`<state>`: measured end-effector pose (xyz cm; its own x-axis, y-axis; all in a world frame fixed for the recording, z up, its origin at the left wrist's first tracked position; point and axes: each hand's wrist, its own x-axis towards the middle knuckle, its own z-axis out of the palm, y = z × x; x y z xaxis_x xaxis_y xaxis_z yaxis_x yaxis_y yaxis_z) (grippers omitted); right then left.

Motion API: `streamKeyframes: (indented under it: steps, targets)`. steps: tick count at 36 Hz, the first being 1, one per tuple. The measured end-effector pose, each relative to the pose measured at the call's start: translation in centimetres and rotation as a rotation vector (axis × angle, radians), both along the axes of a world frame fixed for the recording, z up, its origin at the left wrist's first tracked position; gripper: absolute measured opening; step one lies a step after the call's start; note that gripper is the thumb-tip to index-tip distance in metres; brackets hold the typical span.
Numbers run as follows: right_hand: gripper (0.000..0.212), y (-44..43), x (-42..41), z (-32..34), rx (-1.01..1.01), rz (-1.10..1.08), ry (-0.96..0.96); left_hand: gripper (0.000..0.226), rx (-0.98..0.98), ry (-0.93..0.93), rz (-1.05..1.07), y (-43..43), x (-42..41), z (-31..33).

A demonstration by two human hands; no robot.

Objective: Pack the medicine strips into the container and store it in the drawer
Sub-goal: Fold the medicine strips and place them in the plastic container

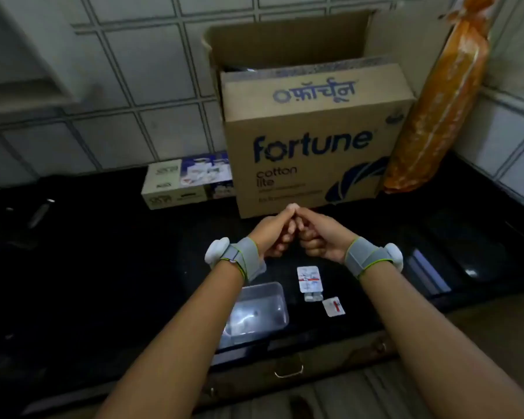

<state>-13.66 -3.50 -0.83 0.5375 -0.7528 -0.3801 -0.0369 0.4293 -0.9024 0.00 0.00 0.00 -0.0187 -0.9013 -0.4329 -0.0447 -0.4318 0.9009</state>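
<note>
My left hand and my right hand are both curled into fists and touch at the fingertips above the black counter, with nothing in them. Nearer to me, a clear plastic container stands open on the counter, partly hidden behind my left forearm. To its right lie a silver medicine strip with a smaller strip at its near end, and a small white strip beside them. Below the counter edge is a brown drawer front with a metal handle.
A large Fortune cardboard box stands open behind my hands. A small white and blue carton lies to its left, and an orange wrapped bundle leans on the tiled wall. Dark utensils lie at the far left.
</note>
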Motion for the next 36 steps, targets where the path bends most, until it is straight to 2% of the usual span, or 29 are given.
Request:
streamKeyframes:
  steps: [4,8,10,12,15,18,24,29,32,36]
  targets:
    - [0.047,-1.4,-1.7,-3.7,0.110,-0.044,0.122,0.053,0.065,-0.215,-0.057,-1.5,-2.6,-3.1]
    - [0.040,-1.7,-2.8,-6.6,0.099,-0.059,0.280,0.044,0.035,-0.433,-0.186,-2.0,-3.4,-6.1]
    - [0.030,-1.5,-3.1,-7.8,0.007,-0.044,0.442,0.030,0.001,-0.603,-0.254,-1.9,-3.3,-7.5]
    - [0.003,-1.4,-3.4,-9.0,-0.067,-0.020,0.610,0.024,-0.045,-0.732,-0.326,-2.0,-3.4,-8.9]
    - [0.052,-1.4,-3.7,-11.3,-0.140,0.018,0.756,0.037,-0.083,-0.924,-0.475,-2.3,-3.4,-10.4]
    - [0.069,-1.0,-3.7,-12.3,-0.199,0.093,0.810,0.044,-0.094,-1.037,-0.548,-2.4,-3.4,-11.5]
    - [0.048,-0.6,-3.7,-12.5,-0.301,0.065,0.861,0.035,-0.151,-0.985,-0.489,-2.3,-3.2,-12.0]
    - [0.013,-0.2,-3.6,-10.8,-0.291,-0.080,0.788,0.020,-0.183,-0.769,-0.181,-1.8,-3.1,-11.5]
    - [0.008,-0.1,-3.2,-9.1,-0.303,-0.166,0.709,0.021,-0.187,-0.630,-0.041,-1.4,-2.1,-10.2]
    - [0.009,0.9,-0.9,-7.0,-0.276,-0.095,0.626,0.020,-0.162,-0.578,-0.030,0.3,1.1,-8.1]
